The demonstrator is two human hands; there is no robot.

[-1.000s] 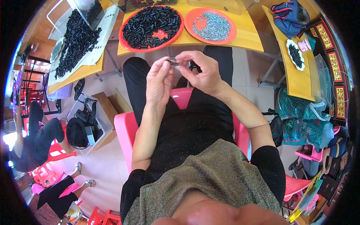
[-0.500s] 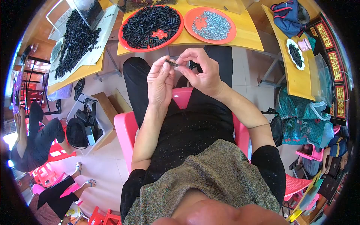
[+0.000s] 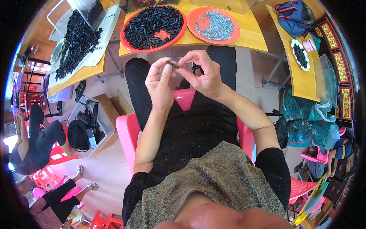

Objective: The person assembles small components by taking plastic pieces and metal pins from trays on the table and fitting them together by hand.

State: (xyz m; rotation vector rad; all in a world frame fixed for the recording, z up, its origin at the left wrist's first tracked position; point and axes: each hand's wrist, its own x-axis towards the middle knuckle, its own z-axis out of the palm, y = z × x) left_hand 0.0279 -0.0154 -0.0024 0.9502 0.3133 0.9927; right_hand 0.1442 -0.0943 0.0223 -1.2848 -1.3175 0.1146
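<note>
Above my lap, the thumb and fingers of my left hand (image 3: pixel 160 89) pinch a small black piece (image 3: pixel 172 64), short and narrow. My right hand (image 3: pixel 205 74) is closed in a pinch at that piece's right end; whatever lies between its fingertips is too small to make out. Beyond my hands, a red round tray (image 3: pixel 184 32) on the yellow table holds a heap of small black plastic pieces (image 3: pixel 152 24). To its right, an orange-red plate (image 3: pixel 191 27) carries a pile of small silvery metal parts (image 3: pixel 219 26).
More black pieces (image 3: pixel 78 45) are heaped on the left table. On the right table (image 3: pixel 303 82) are a white dish of black pieces (image 3: pixel 300 55) and a blue bag (image 3: pixel 293 17). A pink chair (image 3: pixel 127 133) surrounds me. Other people (image 3: pixel 28 145) sit at the left.
Both hands have shifted slightly to the left, with the black piece still between them. The heaps on the tray and plate look unchanged.
</note>
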